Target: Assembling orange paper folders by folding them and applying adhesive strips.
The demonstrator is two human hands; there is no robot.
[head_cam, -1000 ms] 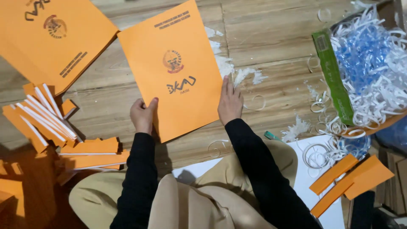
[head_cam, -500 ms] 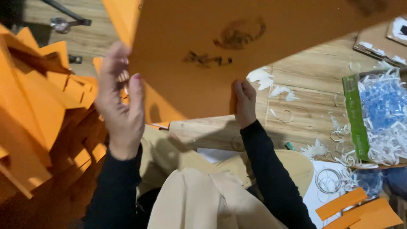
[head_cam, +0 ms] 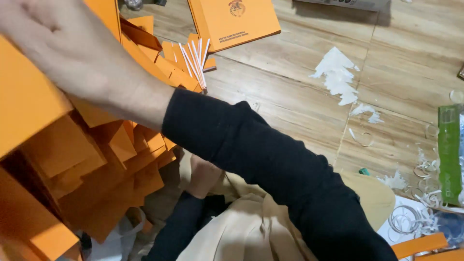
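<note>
– How many hands show?
– One, the right hand (head_cam: 63, 53), far left on an orange sheet (head_cam: 26, 106); fingers cut off, grip unclear. Left hand hidden. One folder (head_cam: 234, 21) far off

The sleeve (head_cam: 270, 164) reaching across the view is plain black. The large sheet (head_cam: 26, 104) under the right hand (head_cam: 63, 43) is solid orange. The heap of card offcuts (head_cam: 116, 154) below it is the same orange, darker in its shadowed folds. A few offcuts carry white strips (head_cam: 195, 58) on top. The printed folder (head_cam: 234, 21) on the floor is orange with a dark emblem and dark lettering. The floor (head_cam: 299, 92) is pale wood-grain brown planks. White paper scraps (head_cam: 336, 75) lie on it. The box edge (head_cam: 448, 154) at the right is green. The lap cloth (head_cam: 251, 227) is beige.
</note>
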